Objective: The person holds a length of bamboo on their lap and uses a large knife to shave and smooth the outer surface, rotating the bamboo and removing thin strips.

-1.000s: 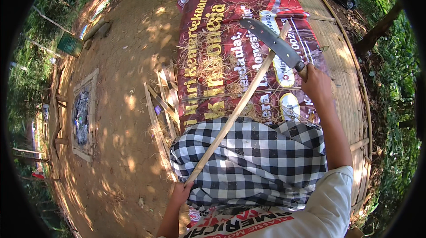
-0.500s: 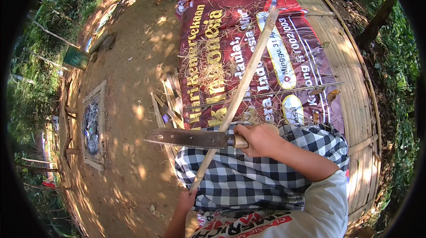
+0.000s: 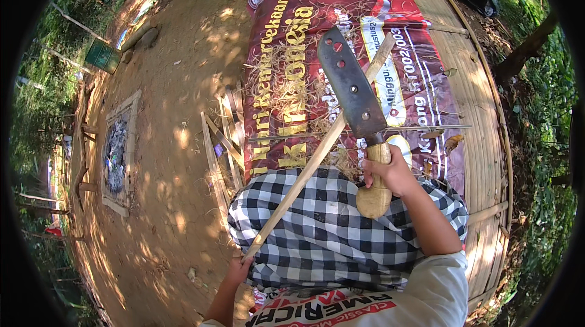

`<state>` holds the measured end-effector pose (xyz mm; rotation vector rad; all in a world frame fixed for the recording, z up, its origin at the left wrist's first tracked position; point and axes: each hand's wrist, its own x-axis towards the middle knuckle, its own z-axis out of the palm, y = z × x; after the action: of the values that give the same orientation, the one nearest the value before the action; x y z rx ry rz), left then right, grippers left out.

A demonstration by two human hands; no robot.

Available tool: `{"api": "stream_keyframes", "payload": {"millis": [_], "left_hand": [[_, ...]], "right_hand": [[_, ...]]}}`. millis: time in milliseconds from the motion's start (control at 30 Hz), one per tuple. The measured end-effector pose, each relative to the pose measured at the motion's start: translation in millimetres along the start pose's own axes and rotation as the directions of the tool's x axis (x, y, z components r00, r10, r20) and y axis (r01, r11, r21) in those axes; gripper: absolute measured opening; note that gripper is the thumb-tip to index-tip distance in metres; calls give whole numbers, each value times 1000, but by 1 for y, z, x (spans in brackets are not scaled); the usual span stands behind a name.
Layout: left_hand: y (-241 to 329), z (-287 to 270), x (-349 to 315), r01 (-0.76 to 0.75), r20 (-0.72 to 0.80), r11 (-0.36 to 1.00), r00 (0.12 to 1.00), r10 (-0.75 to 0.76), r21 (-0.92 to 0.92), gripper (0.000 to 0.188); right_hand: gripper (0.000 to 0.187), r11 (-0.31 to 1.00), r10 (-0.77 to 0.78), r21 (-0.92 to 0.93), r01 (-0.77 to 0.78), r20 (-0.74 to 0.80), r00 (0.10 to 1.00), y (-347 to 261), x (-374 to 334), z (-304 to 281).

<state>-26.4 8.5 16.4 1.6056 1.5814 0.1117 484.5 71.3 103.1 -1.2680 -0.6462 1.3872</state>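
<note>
**Supervisor:** Report the left hand.

**Inspector:** From my remote post I find the left hand [image 3: 237, 269] at seven o'clock, fingers closed round the lower end of a pale wooden strip [image 3: 297, 185]. I judge it an anchoring hold: gripping the end leaves most of the length free.

**Supervisor:** Where is the strip?

**Inspector:** It slants from seven o'clock to about half past one, across the checked cloth [image 3: 329, 229] at six. I take the slant as bringing its middle within the other hand's reach.

**Supervisor:** And the right hand?

**Inspector:** Between three and four o'clock, the right hand [image 3: 391, 171] is wrapped round the handle of a machete [image 3: 359, 107], blade pointing between eleven and twelve. The swollen butt shows below the fist, probably a guard against slipping. The blade overlaps the strip in my view; I cannot tell whether they touch.

**Supervisor:** Surroundings?

**Inspector:** I note a red banner [image 3: 399, 4] spread on a bamboo platform [image 3: 475, 92], towards twelve and one. Curled shavings [image 3: 292, 86] lie on it, so presumably it serves as a catch sheet. Loose strips [image 3: 213, 162] lie at nine o'clock, beside the banner, apparently kept off it.
</note>
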Motion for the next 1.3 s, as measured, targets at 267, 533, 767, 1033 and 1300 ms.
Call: {"api": "stream_keyframes", "payload": {"millis": [267,533,767,1033,1300], "left_hand": [[-16,7,6,39,0,999,999,-39,22,39],[-33,-6,-2,101,43,994,994,-103,44,36],[-56,-3,1,78,56,997,995,-77,-22,36],[-39,-8,2,119,112,993,987,-117,-15,28],[-43,-21,-7,162,139,987,977,-161,3,30]], "right_hand": [[19,999,-26,-40,24,-30,999,-42,-31,-8],[16,973,187,-132,-187,-14,982,-29,-46,-12],[13,971,175,-158,-177,-30,984,-5,-61,19],[18,995,45,-79,-64,-216,975,-31,-62,-5],[21,980,179,-53,-191,-178,968,-31,-67,-12]]}}
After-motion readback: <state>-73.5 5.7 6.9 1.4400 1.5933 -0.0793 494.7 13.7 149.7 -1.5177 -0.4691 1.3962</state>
